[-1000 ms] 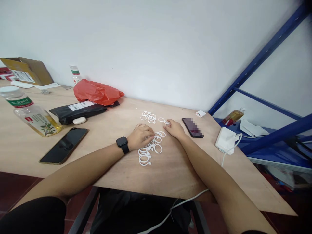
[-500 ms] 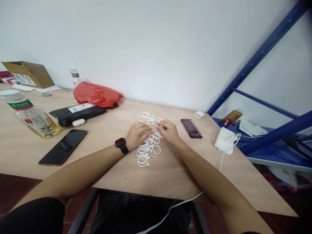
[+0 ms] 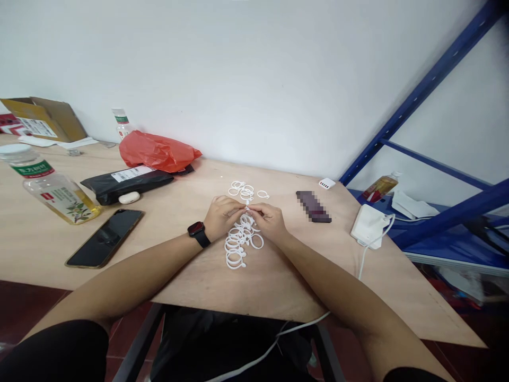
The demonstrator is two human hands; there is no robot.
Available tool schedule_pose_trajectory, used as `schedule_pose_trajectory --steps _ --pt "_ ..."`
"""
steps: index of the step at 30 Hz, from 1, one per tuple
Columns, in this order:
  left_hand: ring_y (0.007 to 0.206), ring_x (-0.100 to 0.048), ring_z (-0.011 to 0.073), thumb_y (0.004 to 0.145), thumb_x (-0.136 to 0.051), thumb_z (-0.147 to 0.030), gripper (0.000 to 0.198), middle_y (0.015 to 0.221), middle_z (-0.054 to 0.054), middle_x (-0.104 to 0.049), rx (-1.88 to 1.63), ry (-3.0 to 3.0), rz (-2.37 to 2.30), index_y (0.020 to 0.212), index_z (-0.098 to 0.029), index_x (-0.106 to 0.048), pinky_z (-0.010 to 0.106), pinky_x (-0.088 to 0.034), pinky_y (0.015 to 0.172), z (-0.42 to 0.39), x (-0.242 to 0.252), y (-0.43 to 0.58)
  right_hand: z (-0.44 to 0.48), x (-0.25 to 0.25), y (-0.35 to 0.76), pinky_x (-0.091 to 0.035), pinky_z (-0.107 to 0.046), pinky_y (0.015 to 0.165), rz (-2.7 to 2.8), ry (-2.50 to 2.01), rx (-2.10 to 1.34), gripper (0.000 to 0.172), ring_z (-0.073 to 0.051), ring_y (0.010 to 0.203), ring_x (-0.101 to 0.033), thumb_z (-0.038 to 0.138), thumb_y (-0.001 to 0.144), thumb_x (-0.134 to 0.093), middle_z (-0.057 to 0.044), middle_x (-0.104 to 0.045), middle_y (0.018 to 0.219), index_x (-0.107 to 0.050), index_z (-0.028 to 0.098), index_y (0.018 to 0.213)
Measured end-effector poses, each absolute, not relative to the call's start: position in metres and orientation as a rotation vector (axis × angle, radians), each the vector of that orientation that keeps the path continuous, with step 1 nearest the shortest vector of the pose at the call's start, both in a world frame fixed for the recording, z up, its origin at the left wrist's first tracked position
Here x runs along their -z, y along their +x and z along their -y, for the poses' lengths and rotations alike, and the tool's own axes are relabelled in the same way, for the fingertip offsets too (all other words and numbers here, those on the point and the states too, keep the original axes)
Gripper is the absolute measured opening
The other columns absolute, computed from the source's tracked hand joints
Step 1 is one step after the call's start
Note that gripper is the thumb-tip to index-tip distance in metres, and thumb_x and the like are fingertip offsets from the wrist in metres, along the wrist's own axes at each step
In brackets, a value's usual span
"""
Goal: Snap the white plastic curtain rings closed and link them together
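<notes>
A chain of linked white plastic rings (image 3: 238,243) lies on the wooden table (image 3: 191,276) in front of me. My left hand (image 3: 221,215), with a black watch on the wrist, and my right hand (image 3: 269,220) meet at the far end of the chain, fingertips pinched together on a white ring (image 3: 247,210). A small heap of loose white rings (image 3: 243,190) sits just beyond my hands, with one single ring (image 3: 263,194) to its right.
A phone (image 3: 104,237) and a tea bottle (image 3: 50,190) lie to the left, with a black parcel (image 3: 126,181), white earbud case (image 3: 129,198) and red bag (image 3: 157,151) behind. Right: another phone (image 3: 313,206), white charger (image 3: 368,226) with cable, blue shelving (image 3: 437,79).
My right hand came back from the loose rings toward the chain and now meets my left hand. Both hands are pinched on a ring at the chain's far end.
</notes>
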State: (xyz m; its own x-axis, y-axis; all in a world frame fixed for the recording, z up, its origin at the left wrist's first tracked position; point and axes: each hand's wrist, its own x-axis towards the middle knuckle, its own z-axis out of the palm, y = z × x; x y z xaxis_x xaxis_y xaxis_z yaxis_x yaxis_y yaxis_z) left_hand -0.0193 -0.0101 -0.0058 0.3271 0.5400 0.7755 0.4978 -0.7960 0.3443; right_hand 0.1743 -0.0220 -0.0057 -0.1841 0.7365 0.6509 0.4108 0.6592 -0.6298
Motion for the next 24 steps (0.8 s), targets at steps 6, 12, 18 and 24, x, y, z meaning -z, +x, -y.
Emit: schedule_pose_trajectory --steps 6,12,18,24 --pt "0.081 -0.064 0.0177 0.094 -0.056 -0.038 0.023 0.084 0.004 -0.074 -1.453 2.535 -0.966 0.088 -0.021 -0.071 0.037 -0.045 0.084 0.015 0.000 -0.020 0.023 0.008 0.173 -0.057 -0.029 0.073 1.887 -0.865 -0.325 0.016 -0.016 0.077 -0.070 0.028 0.092 -0.060 -0.003 -0.075 0.088 -0.074 0.024 0.097" --pt "0.083 -0.064 0.0183 0.094 -0.056 -0.034 0.019 0.085 0.004 -0.073 -1.421 2.540 -0.993 0.087 -0.021 -0.069 0.038 -0.044 0.084 0.015 0.001 -0.018 0.021 0.007 0.175 -0.055 -0.028 0.075 1.968 -0.862 -0.231 0.016 -0.016 0.081 -0.069 0.026 0.094 -0.057 -0.003 -0.074 0.089 -0.072 0.023 0.098" --pt "0.091 -0.064 0.0199 0.093 -0.057 -0.033 0.018 0.094 0.005 -0.072 -1.324 2.567 -0.976 0.096 -0.021 -0.069 0.039 -0.044 0.087 0.013 0.006 -0.019 -0.003 0.011 0.199 -0.051 -0.032 0.086 2.054 -1.085 0.003 0.023 -0.019 0.097 -0.067 0.023 0.096 -0.050 -0.005 -0.073 0.102 -0.070 0.022 0.107" --pt "0.091 -0.064 0.0204 0.093 -0.056 -0.035 0.020 0.093 0.005 -0.073 -1.196 2.613 -0.905 0.094 -0.021 -0.070 0.038 -0.044 0.087 0.015 0.004 -0.017 -0.024 0.019 0.226 -0.049 -0.033 0.085 2.134 -1.561 0.028 0.027 -0.023 0.100 -0.064 0.019 0.093 -0.050 -0.007 -0.071 0.107 -0.071 0.022 0.109"
